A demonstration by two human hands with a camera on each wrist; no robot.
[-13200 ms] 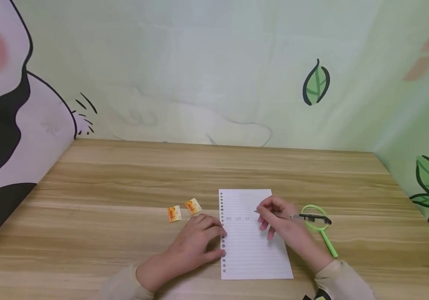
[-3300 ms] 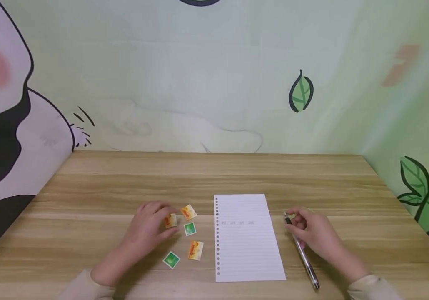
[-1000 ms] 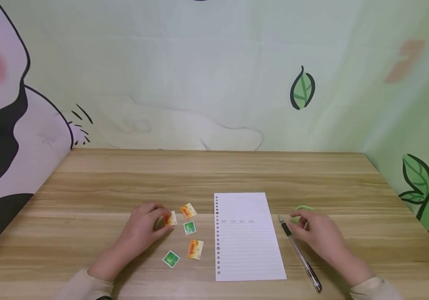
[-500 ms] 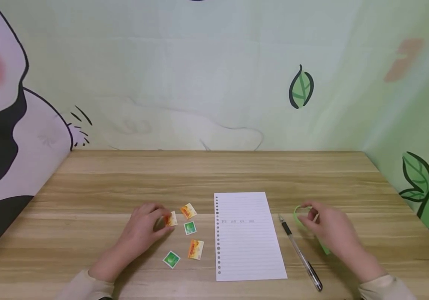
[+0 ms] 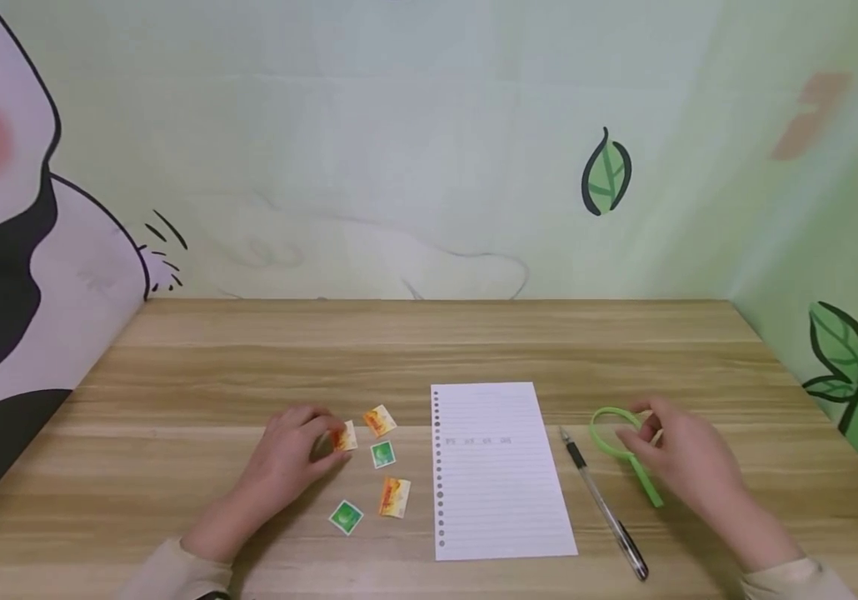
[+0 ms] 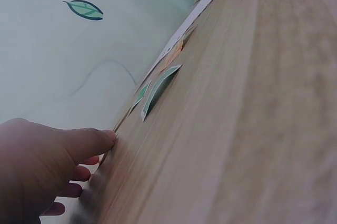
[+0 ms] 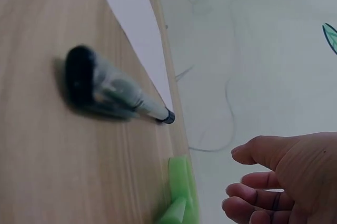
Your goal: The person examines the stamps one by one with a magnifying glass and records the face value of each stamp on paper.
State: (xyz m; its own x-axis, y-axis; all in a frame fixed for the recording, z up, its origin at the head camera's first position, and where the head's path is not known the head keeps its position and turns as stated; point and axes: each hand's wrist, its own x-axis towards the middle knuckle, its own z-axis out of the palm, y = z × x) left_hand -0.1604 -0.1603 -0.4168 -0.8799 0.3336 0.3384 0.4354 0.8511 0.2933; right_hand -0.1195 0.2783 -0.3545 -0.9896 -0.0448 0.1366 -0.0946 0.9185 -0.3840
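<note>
My left hand [image 5: 288, 460] rests at the left of the table, thumb and forefinger right at the edge of an orange-and-white stamp [image 5: 344, 436]. In the left wrist view its thumb [image 6: 95, 145] lies low over the wood, with the other fingertips behind it. My right hand [image 5: 687, 454] hovers with loosely bent fingers and holds nothing. In the head view it overlaps the right rim of a green magnifying glass [image 5: 642, 481]. Left of that hand lies a clear pen [image 5: 603, 502] with black grip and cap, tip pointing away.
A lined, punched sheet [image 5: 504, 500] with a short row of small writing lies mid-table. Between it and my left hand lie two more orange stamps [image 5: 380, 421] and two green ones [image 5: 346, 517]. A printed cloth wall [image 5: 429, 167] stands behind the table [image 5: 249, 358].
My right hand has let go of the pen and moved right, over the magnifying glass. Since the earliest frame, more stamps and another bit of writing have appeared. The left hand has stayed by its stamp lately.
</note>
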